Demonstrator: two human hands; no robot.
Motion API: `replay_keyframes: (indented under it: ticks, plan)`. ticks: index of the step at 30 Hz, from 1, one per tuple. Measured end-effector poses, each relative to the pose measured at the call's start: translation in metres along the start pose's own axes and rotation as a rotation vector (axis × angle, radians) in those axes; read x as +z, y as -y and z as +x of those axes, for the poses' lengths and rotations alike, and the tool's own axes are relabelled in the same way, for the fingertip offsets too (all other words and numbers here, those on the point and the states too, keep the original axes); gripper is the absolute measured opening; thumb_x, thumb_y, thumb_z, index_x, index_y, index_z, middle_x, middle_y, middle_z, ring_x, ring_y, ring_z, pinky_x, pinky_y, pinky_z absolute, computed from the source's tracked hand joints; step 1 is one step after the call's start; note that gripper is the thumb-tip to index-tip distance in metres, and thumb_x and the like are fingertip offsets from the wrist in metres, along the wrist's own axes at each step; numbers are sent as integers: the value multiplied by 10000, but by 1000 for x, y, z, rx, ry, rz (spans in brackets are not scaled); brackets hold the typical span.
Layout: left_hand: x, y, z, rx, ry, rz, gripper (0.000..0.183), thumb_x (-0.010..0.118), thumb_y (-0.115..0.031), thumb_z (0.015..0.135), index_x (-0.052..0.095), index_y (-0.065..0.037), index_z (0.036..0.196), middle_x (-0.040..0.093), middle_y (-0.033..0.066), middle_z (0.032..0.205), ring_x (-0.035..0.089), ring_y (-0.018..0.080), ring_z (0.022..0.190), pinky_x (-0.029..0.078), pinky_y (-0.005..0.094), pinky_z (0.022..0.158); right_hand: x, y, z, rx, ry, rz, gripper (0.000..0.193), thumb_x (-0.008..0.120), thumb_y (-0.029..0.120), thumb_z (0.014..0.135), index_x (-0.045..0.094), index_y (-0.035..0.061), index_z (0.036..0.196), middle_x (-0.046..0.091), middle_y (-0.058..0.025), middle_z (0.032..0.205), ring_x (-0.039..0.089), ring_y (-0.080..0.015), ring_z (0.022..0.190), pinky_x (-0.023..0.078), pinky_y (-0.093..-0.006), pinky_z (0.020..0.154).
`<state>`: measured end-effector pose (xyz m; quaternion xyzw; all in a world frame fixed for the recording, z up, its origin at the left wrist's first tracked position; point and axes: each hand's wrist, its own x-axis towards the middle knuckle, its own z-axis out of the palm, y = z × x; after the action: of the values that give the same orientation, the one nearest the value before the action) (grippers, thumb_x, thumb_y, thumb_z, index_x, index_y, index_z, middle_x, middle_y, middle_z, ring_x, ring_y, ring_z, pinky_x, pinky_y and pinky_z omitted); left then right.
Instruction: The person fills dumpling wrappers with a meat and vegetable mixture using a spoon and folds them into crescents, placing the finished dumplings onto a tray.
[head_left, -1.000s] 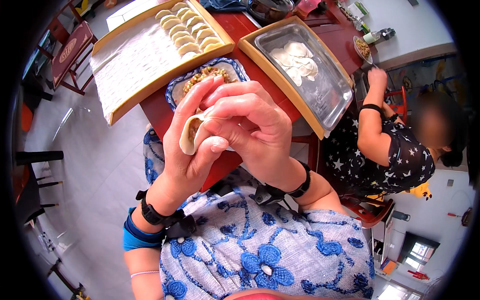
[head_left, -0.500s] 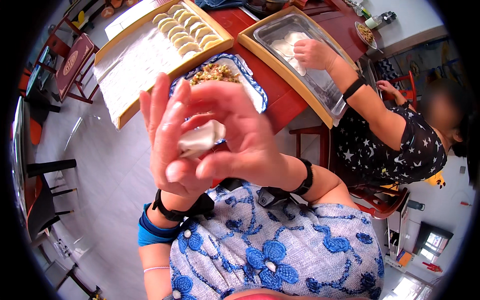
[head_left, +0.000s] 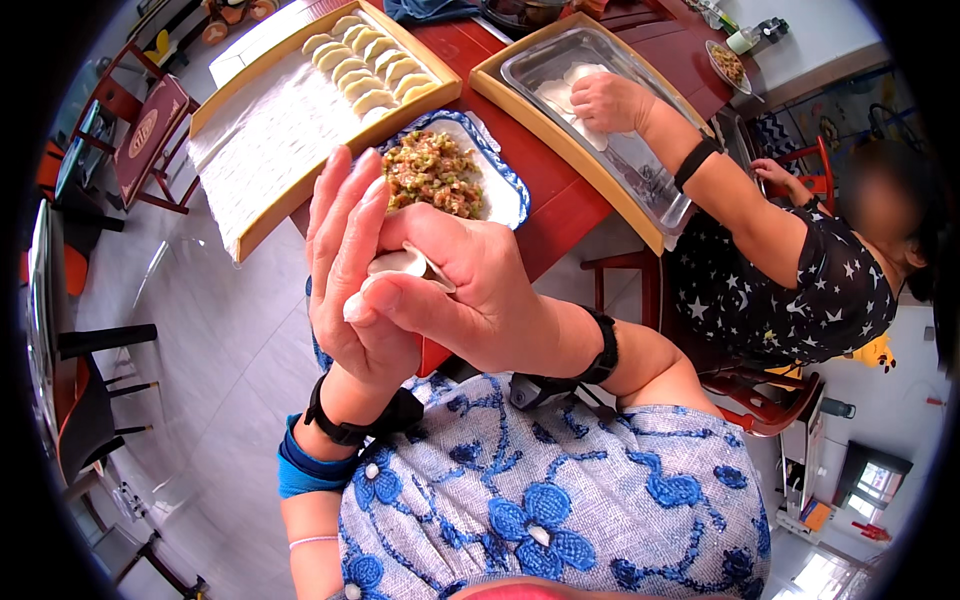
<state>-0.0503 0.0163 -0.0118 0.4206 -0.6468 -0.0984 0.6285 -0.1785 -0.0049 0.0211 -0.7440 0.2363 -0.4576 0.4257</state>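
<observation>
Both hands are brought together in the middle of the view around a white dumpling (head_left: 400,263). My left hand (head_left: 350,265) cups it from the left, long fingers pointing up. From the right, my right hand (head_left: 465,270) curls over it, thumb and fingers pressing at its edge. Only part of the dough shows between the fingers. Just beyond the hands lies a blue-and-white plate (head_left: 505,200) with chopped meat and green filling (head_left: 435,175).
A wooden tray (head_left: 240,150) with a white cloth holds rows of dumplings (head_left: 365,65) at far left. Right of it, a person's hand (head_left: 610,100) touches dough wrappers (head_left: 560,97) in a clear container (head_left: 660,190) on another tray. The red table (head_left: 565,205) lies underneath.
My hands have closed in around the dumpling, with the right fingers curled down over it. They now sit slightly lower, uncovering more filling. The other person's hand shifted slightly left.
</observation>
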Motion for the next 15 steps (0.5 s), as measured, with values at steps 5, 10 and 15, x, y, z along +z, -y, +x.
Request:
replay_keyframes:
  ticks: [5, 10, 15]
  plan:
    - [-6, 19, -4, 212, 95, 16, 560, 287, -394, 1045, 609, 24, 1233, 612, 197, 1263, 490, 401, 1291, 289, 536, 1123, 0, -4, 0, -252, -7, -130, 231, 590, 209, 954, 630, -19, 950, 651, -182, 837, 671, -323, 730, 534, -346, 616]
    - [-1, 8, -15, 141, 99, -117, 469, 294, -254, 1021, 609, 49, 1190, 592, 249, 1268, 502, 425, 1273, 249, 558, 1138, 7, -17, -7, -380, -64, -215, 192, 535, 142, 938, 619, -28, 907, 646, -175, 781, 663, -316, 673, 539, -375, 589]
    - [5, 12, -7, 98, 55, -136, 469, 303, -266, 1019, 594, 47, 1211, 581, 242, 1290, 471, 414, 1305, 209, 557, 1154, 10, -25, 2, -407, -141, -245, 236, 519, 186, 958, 618, -25, 923, 644, -183, 811, 659, -318, 691, 539, -367, 610]
